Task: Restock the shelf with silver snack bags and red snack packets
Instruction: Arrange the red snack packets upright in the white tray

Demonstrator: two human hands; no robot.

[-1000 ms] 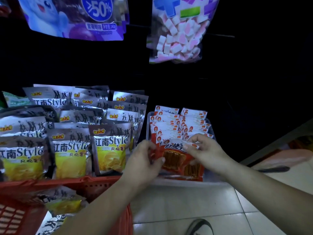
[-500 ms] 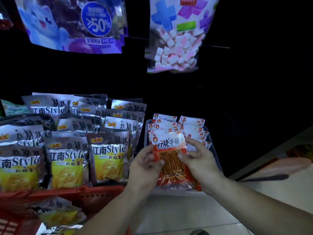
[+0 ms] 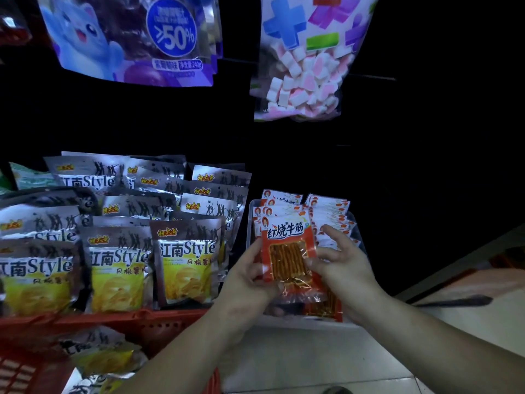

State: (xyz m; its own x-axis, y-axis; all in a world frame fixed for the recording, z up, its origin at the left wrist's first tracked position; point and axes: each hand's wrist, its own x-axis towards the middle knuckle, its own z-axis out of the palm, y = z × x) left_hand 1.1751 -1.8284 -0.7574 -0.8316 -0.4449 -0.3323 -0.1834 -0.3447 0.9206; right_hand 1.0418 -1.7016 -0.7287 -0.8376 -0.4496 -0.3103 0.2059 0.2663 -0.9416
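Note:
Both hands hold an upright red snack packet [image 3: 287, 248] at the front of a clear tray [image 3: 250, 220]. My left hand [image 3: 250, 282] grips its left edge and my right hand [image 3: 339, 260] pinches its right edge. Behind it in the tray stand two rows of red snack packets [image 3: 329, 211]. To the left, several silver snack bags [image 3: 184, 260] with yellow fronts stand in rows on the shelf. Below them a red basket [image 3: 119, 325] holds more silver bags [image 3: 99, 354].
A blue-purple bag [image 3: 127, 38] and a bag of pink and white marshmallows [image 3: 306, 66] hang above. The shelf back is dark. Pale floor tiles [image 3: 312, 362] lie below, with a floor-level ledge at the right.
The front red packet has been lifted from leaning forward to upright, with both hands on its edges. The view has moved in closer to the shelf.

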